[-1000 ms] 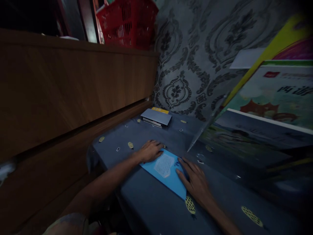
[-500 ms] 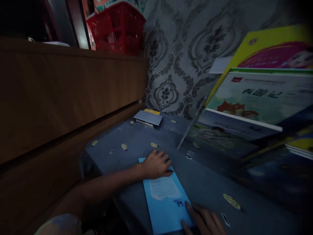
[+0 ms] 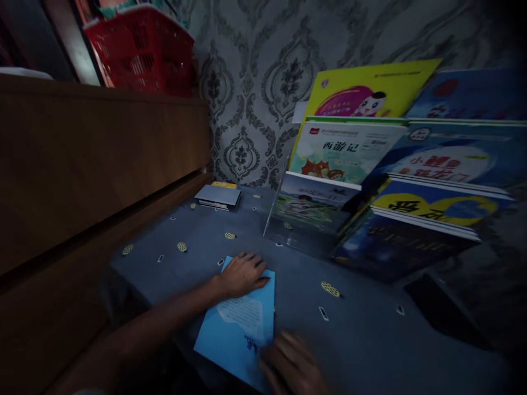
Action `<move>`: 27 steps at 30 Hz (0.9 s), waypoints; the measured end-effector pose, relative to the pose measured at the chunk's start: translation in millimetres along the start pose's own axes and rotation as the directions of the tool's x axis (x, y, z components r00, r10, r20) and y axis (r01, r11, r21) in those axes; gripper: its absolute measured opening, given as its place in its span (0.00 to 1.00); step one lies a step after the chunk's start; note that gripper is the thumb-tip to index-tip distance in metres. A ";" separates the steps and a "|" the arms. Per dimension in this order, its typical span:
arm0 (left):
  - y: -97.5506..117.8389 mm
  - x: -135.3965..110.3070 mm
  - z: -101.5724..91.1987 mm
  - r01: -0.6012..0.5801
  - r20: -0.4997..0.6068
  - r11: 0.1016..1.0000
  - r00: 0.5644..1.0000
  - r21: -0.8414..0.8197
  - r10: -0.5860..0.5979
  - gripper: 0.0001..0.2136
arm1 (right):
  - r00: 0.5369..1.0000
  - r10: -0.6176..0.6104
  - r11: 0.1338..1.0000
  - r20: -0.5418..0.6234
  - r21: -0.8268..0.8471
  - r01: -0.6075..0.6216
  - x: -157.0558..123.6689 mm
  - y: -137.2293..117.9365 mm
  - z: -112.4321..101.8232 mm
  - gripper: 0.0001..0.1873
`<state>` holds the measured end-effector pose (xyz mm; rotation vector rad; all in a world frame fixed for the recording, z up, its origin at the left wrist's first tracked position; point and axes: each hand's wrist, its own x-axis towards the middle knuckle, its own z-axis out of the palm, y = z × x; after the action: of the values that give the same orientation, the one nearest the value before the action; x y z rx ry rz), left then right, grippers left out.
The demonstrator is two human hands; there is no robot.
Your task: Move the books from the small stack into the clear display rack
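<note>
A light blue booklet (image 3: 230, 334), with a pale block of small print and dark blue lettering, lies at a slant near the front edge of the cloth-covered table (image 3: 296, 302). Across its far end rests my left hand (image 3: 242, 275), open, palm down and fingers spread a little. My right hand (image 3: 292, 365), blurred by motion, is at the booklet's near right corner. Its fingers look stretched and apart, with the fingertips at or just over the edge; the lower part of this hand is cut off by the frame.
A clear stand (image 3: 272, 211) at the right holds several picture books (image 3: 329, 153). At the back left of the table lies a small stack of books (image 3: 218, 196). A wooden cabinet (image 3: 102, 159) borders the left, with a red basket (image 3: 144, 52) on top. A dark flat object (image 3: 444, 310) lies at right.
The view has swung right, bringing more of the book stand into sight. The booklet has turned clockwise in the picture, its near end now further left. Both hands remain at it.
</note>
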<state>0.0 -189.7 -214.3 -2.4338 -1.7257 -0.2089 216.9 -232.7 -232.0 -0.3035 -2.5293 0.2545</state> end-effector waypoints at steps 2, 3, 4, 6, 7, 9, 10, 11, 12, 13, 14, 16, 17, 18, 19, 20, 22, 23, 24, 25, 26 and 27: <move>0.8 0.5 -2.8 0.014 0.012 1.000 1.000 -0.020 -0.013 0.11 | 0.995 0.069 0.997 0.070 0.018 -0.070 24.1 4.9 -5.5 0.11; 1.0 0.8 -3.8 0.026 0.019 0.999 1.000 -0.031 -0.026 0.11 | 0.993 0.070 0.997 0.090 0.029 -0.073 33.7 9.5 -4.9 0.10; 1.1 1.2 -4.4 0.041 0.023 0.998 0.999 -0.042 -0.040 0.10 | 0.993 0.067 0.997 0.096 0.035 -0.071 41.1 15.4 -2.5 0.10; 0.9 1.6 -4.7 0.080 0.032 0.995 0.996 -0.064 -0.078 0.09 | 0.992 0.055 0.997 0.115 0.049 -0.061 49.2 29.9 5.4 0.13; 0.6 1.6 -4.6 0.101 0.037 0.992 0.994 -0.073 -0.099 0.09 | 0.992 0.051 0.997 0.117 0.051 -0.057 50.1 37.9 9.8 0.14; 0.2 0.9 -4.4 0.129 0.042 0.988 0.991 -0.090 -0.125 0.08 | 0.994 0.051 0.998 0.098 0.043 -0.056 47.7 53.8 17.0 0.16; 0.1 0.4 -4.5 0.133 0.040 0.986 0.991 -0.098 -0.130 0.07 | 0.994 0.065 0.997 0.082 0.032 -0.068 45.2 61.2 19.4 0.18; 0.2 -0.2 -5.0 0.133 0.037 0.985 0.991 -0.106 -0.130 0.07 | 0.994 0.086 0.996 0.066 0.021 -0.087 42.5 67.9 21.0 0.19; 0.4 -0.8 -5.7 0.131 0.034 0.985 0.991 -0.113 -0.128 0.07 | 0.992 0.114 0.993 0.053 0.011 -0.115 39.8 73.9 21.9 0.19; 0.8 -1.3 -6.5 0.129 0.032 0.985 0.991 -0.118 -0.126 0.07 | 0.988 0.147 0.989 0.048 0.004 -0.147 37.4 78.8 22.4 0.20; 1.2 -1.6 -7.5 0.131 0.035 0.984 0.991 -0.121 -0.128 0.07 | 0.983 0.175 0.985 0.048 0.002 -0.175 35.4 82.7 22.6 0.20; 2.1 -1.5 -9.2 0.143 0.048 0.983 0.989 -0.118 -0.139 0.07 | 0.977 0.205 0.979 0.053 0.006 -0.206 32.8 87.7 22.9 0.21; 2.4 -1.2 -9.6 0.149 0.052 0.982 0.988 -0.113 -0.144 0.07 | 0.976 0.210 0.978 0.053 0.008 -0.211 32.1 88.9 23.3 0.21; 2.6 -0.8 -9.7 0.151 0.052 0.983 0.988 -0.108 -0.146 0.06 | 0.976 0.213 0.977 0.051 0.009 -0.214 31.7 89.6 23.8 0.22; 2.7 -0.4 -9.3 0.152 0.050 0.983 0.988 -0.103 -0.148 0.06 | 0.976 0.214 0.977 0.047 0.011 -0.215 31.4 89.9 24.4 0.22; 2.5 -0.2 -8.6 0.152 0.044 0.984 0.988 -0.098 -0.148 0.06 | 0.976 0.216 0.976 0.041 0.013 -0.216 31.3 90.0 25.0 0.22; 1.9 -0.2 -6.5 0.145 0.030 0.985 0.989 -0.091 -0.142 0.06 | 0.975 0.217 0.976 0.037 0.016 -0.218 31.1 89.9 26.0 0.22; 1.5 -0.4 -5.3 0.139 0.023 0.986 0.990 -0.091 -0.137 0.06 | 0.975 0.218 0.976 0.040 0.017 -0.219 30.9 89.8 26.4 0.22; 1.1 -0.8 -4.2 0.136 0.015 0.986 0.991 -0.092 -0.135 0.06 | 0.974 0.220 0.975 0.044 0.016 -0.221 30.7 89.8 26.7 0.22; 0.7 -1.2 -3.3 0.134 0.010 0.987 0.991 -0.094 -0.133 0.06 | 0.974 0.223 0.975 0.047 0.012 -0.224 30.4 89.9 27.0 0.22; 0.4 -1.5 -2.6 0.131 0.007 0.987 0.991 -0.096 -0.131 0.06 | 0.973 0.227 0.974 0.048 0.006 -0.227 30.1 90.0 27.2 0.22; 0.2 -1.8 -2.2 0.130 0.004 0.987 0.991 -0.096 -0.130 0.06 | 0.972 0.228 0.974 0.048 0.000 -0.229 29.8 90.2 27.4 0.22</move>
<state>-0.4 -191.8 -212.6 -2.3855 -1.9186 -0.3165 191.7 -141.7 -261.0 -0.5945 -2.5391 0.3619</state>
